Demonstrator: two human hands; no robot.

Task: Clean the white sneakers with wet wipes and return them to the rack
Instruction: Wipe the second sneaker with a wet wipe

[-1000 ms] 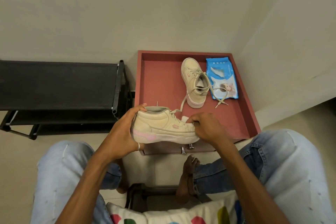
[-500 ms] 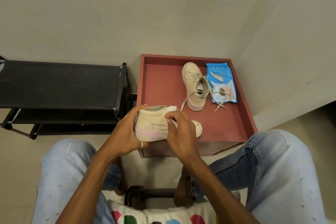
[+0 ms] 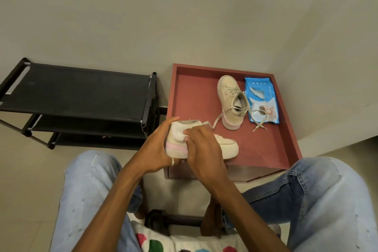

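**First sneaker gets its heel wiped.** Seated between the black shoe rack and the red tray-topped stand, I am working on one of two white sneakers. The rack, the stand, the second sneaker and the blue pack of wet wipes lie as they did a second ago. That sneaker sits on the stand, its laces trailing over the pack just beside it.

What has moved is my right hand. A second ago it was at the toe and half a second ago near the laces. Now it is at the heel end, fingers curled on a bunched wet wipe and pressing it to the upper below the collar. My left hand clasps the heel of the held sneaker as before, thumb over the collar, keeping it sole-down above the stand's near edge.

By my reading, one pass along this side is ending. The cleaning is under way but well short of done, and neither sneaker is on the rack yet.

Hard to make out:
- The rack's lower shelves are in shadow.
- The held sneaker's far side and much of its near side are behind my hands.
- Most of the wipe is inside my fingers, so I cannot tell how soiled it is.
- I cannot tell whether the pack's flap is open or sealed.
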